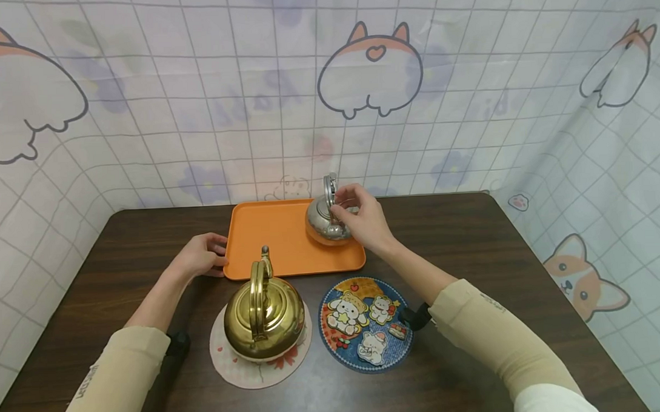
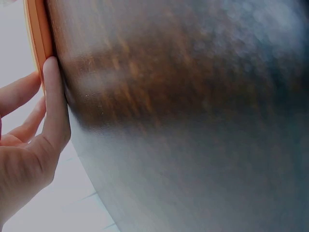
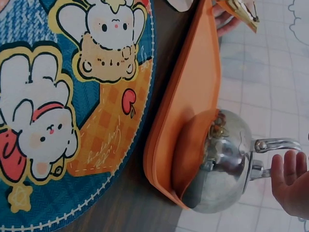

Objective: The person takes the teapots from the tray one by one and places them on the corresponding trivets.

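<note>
A silver kettle [image 1: 319, 221] stands at the right end of an orange tray [image 1: 273, 237], its handle raised. My right hand [image 1: 367, 220] pinches that handle between thumb and index finger in the head view; in the right wrist view the other fingers [image 3: 289, 166] lie loosely beside the handle, and the thumb is out of sight. My left hand [image 1: 199, 256] touches the tray's left edge, with fingers [image 2: 57, 101] against the rim in the left wrist view. Nearer me, between the arms, sits a gold kettle [image 1: 281, 311] with its handle up.
Beneath the gold kettle lies a pale round mat [image 1: 226, 367]. Right of it is a round blue mat [image 1: 335, 354] with cartoon animals. The dark wooden table [image 1: 462, 244] meets a tile-patterned curtain [image 1: 283, 129] behind the tray.
</note>
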Motion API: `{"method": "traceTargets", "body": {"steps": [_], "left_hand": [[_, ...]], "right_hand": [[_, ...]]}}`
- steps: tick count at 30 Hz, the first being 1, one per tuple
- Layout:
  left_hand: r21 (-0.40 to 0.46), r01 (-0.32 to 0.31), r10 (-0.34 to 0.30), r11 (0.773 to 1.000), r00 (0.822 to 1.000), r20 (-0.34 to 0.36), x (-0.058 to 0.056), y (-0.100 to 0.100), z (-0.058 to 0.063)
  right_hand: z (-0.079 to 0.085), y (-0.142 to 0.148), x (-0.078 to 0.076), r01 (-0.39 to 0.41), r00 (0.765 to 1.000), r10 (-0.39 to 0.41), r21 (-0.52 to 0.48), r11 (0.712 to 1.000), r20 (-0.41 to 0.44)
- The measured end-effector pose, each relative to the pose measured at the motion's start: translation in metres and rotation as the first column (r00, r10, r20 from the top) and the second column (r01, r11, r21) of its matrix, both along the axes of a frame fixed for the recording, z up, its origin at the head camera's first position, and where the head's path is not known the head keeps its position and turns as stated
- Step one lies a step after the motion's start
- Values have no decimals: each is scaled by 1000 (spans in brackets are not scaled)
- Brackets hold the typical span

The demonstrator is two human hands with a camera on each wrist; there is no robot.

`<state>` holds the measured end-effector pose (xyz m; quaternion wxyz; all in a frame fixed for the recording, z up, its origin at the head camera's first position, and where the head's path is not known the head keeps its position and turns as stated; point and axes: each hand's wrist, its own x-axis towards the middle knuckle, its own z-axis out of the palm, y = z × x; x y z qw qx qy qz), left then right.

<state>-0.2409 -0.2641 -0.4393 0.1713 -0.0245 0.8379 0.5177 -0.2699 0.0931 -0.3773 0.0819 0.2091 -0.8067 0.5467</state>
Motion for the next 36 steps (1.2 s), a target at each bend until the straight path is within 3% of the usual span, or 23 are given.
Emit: {"method": "traceTargets", "body": {"steps": [10, 25, 36], "left_hand": [[1, 3, -3, 1000, 1000, -6, 2, 2, 1], [4, -2, 2, 1000, 1000, -3, 1, 2, 1], [-7, 1, -1, 1000, 1000, 0, 1, 1, 2]], "right_hand": [[-10, -2, -12, 46, 998, -47, 32, 998, 29], [-10, -7, -18, -10, 988, 12, -9, 1000, 154], [-11, -9, -16, -40, 969, 61, -93, 995, 239]]}}
